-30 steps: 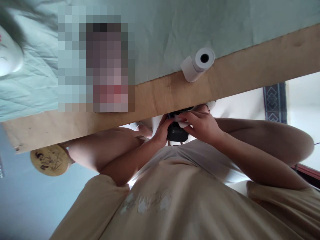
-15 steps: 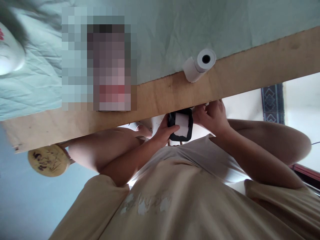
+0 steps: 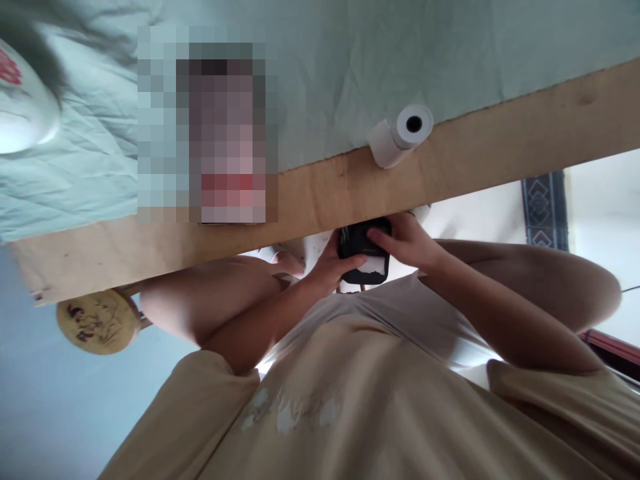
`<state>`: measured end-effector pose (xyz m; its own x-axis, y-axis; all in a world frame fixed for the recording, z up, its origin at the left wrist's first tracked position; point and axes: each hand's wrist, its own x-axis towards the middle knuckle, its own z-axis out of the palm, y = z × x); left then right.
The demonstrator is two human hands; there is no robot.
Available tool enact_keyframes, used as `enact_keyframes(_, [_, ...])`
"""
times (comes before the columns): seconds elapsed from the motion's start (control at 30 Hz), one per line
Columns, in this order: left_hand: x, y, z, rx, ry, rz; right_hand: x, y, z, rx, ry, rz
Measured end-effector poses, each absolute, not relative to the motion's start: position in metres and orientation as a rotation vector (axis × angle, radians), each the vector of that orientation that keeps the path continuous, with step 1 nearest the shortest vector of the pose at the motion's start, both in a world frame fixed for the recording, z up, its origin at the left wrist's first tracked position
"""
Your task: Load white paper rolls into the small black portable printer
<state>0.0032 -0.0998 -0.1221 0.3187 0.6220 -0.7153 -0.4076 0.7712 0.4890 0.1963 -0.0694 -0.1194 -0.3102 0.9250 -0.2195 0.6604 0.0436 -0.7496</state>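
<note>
Below the table edge, both hands hold a small black box-shaped device that looks like a portable receipt printer. A white strip of paper shows below its dark upper part. My left hand grips the left side, thumb across the front near the paper. On the right, my right hand is closed round the other side with its thumb pressed on the dark upper part. The far fingers of both hands are hidden. Above them, a white paper roll with a dark core lies on the table edge, its loose end hanging out.
A wooden tabletop partly covered by a pale green cloth spans the view. A pixelated block hides something at its front edge. A white rounded object with red marks stands at left; a round yellowish panel is below.
My right hand has moved left from beside the device onto its front. A dark part now covers the upper portion of the white paper. My left hand keeps its hold.
</note>
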Motion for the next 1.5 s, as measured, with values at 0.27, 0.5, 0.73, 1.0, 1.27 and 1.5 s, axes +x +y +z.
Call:
enact_keyframes(0.27, [0.004,-0.103,-0.125,0.160,1.090,0.688,0.192,-0.069,-0.118,-1.556,-2.107,1.211])
enact_keyframes(0.5, [0.001,-0.102,-0.133,0.109,1.078,0.751,0.188,-0.070,-0.127,-1.513,-2.145,1.178])
enact_keyframes(0.73, [0.005,-0.098,-0.137,0.049,1.065,0.786,0.195,-0.069,-0.122,-1.539,-2.190,1.054])
enact_keyframes(1.0, [0.002,-0.094,-0.137,0.056,1.088,0.807,0.195,-0.072,-0.113,-1.408,-2.309,0.972])
enact_keyframes(1.27, [0.004,-0.094,-0.138,0.058,1.107,0.781,0.195,-0.075,-0.105,-1.374,-2.329,0.782])
enact_keyframes(1.5, [0.006,-0.096,-0.131,0.128,1.105,0.695,0.210,-0.066,-0.098,-1.632,-2.203,0.390])
